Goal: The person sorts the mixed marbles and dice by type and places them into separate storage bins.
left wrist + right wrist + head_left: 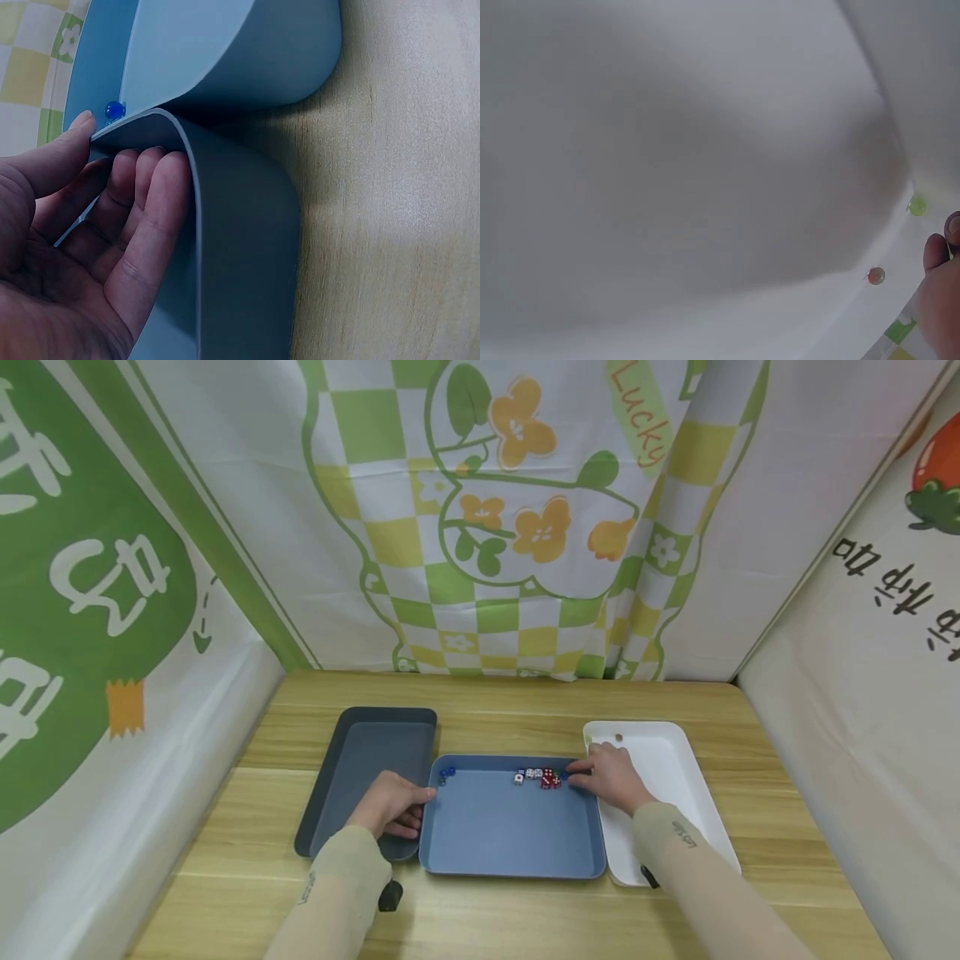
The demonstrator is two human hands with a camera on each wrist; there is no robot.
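Note:
My left hand (392,806) pinches the rim of the dark grey tray (311,814) where it meets the blue tray (517,862). In the left wrist view the thumb is at the rim and the other fingers curl inside the dark tray. My right hand (613,774) reaches over the blue tray's far right corner, fingertips beside small blue pieces (566,775); whether they hold one is unclear. Red dice (546,782) and white dice (530,773) cluster just left of those fingertips. Blue beads (447,772) lie in the far left corner of the blue tray.
The white tray (678,768) stands under my right forearm, holding a reddish bead (876,276) and a green bead (917,205) at its far end. All three trays stand on a wooden table (495,702). A patterned curtain (517,635) hangs behind its far edge.

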